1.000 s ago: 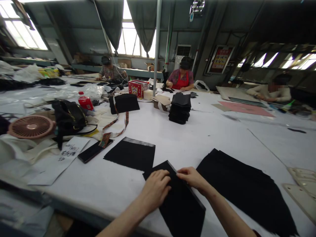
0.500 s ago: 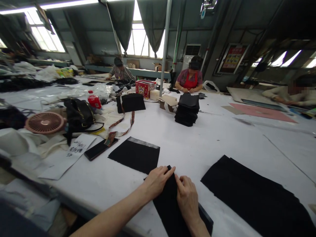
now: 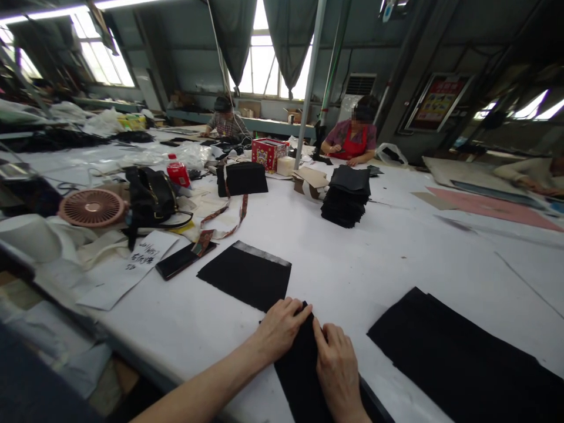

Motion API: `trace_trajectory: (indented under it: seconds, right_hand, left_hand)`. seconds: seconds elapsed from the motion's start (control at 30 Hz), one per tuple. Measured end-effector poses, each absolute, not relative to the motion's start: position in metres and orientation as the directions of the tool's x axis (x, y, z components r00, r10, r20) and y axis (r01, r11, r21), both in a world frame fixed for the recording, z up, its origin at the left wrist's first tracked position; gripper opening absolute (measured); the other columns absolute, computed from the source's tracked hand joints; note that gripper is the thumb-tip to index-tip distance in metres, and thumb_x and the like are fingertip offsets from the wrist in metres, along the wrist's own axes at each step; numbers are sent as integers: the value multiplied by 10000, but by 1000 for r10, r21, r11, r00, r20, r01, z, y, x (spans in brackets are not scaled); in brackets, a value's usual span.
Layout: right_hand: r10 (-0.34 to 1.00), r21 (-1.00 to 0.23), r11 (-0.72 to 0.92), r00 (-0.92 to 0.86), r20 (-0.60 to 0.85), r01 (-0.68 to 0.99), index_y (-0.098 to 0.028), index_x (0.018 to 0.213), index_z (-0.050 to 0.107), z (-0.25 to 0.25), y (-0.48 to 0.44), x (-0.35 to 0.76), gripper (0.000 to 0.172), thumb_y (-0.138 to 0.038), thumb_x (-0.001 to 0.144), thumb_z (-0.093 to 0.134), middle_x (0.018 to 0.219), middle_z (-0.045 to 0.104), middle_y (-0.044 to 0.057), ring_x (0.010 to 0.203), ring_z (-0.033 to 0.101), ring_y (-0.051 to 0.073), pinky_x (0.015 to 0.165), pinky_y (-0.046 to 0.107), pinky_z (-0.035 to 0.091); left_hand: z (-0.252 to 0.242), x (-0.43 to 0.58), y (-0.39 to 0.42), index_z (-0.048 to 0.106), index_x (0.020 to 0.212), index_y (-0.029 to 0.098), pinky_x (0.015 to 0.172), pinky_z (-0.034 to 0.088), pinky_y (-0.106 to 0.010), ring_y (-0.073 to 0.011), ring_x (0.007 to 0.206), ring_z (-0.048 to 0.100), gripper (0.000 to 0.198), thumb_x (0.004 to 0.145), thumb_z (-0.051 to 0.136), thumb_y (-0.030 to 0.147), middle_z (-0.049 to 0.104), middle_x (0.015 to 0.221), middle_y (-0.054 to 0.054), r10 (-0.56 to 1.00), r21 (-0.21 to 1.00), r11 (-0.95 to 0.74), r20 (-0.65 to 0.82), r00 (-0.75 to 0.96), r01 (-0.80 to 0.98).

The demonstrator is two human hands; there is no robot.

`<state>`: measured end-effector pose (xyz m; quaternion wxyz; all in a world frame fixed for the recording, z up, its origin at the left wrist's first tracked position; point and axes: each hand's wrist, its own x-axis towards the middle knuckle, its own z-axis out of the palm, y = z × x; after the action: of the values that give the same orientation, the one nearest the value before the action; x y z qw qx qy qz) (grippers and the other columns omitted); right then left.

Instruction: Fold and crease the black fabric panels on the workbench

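A black fabric piece [image 3: 304,376] lies at the table's near edge, under both of my hands, with a folded strip along its right side. My left hand [image 3: 282,329] grips the piece near its far end, index finger stretched across the top corner and the other fingers curled. Beside it, my right hand [image 3: 337,367] presses on the fold with fingers bent and index fingertip close to the left one. Parts of the fabric are hidden beneath the hands. Just beyond is a flat black piece [image 3: 247,273] with a shiny strip along its far edge.
A larger stack of black pieces [image 3: 467,358] lies at right. Farther back stand a pile of black pieces [image 3: 346,197] and a folded black bundle [image 3: 242,178]. A phone [image 3: 178,262], pink fan [image 3: 92,207], black bag [image 3: 152,194] and red bottle [image 3: 178,174] are left. Co-workers sit across.
The view has turned slightly left, so the surroundings sit farther right. Both hands stay on the fabric's far end, nearly unmoved. The co-worker in the red apron has shifted their hands.
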<state>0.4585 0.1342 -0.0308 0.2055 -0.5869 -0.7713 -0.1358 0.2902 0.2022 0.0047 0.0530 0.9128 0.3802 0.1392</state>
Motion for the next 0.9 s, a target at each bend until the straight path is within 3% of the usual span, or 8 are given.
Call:
trace_trajectory:
  seconds: [0.6,0.9]
  right_hand:
    - [868,-34,265,-223,444,964,-126,1298,484,-28,134,457,498,15,821,472,916,521,71,817,472,228,701,373,407]
    - [865,-47,246,-198,461,968,-157,1279,506,-28,134,456,461,-5,853,418,907,536,72,814,494,217,706,355,405]
  left_hand:
    - [3,292,204,442,1339,233,830,455,-358,-214,1002,506,386,960,431,162,550,1125,-57,762,261,-648,211,613,716]
    - [13,295,204,436,1339,189,827,459,-374,-228,980,520,395,947,476,220,561,1107,-84,779,179,-627,182,600,758]
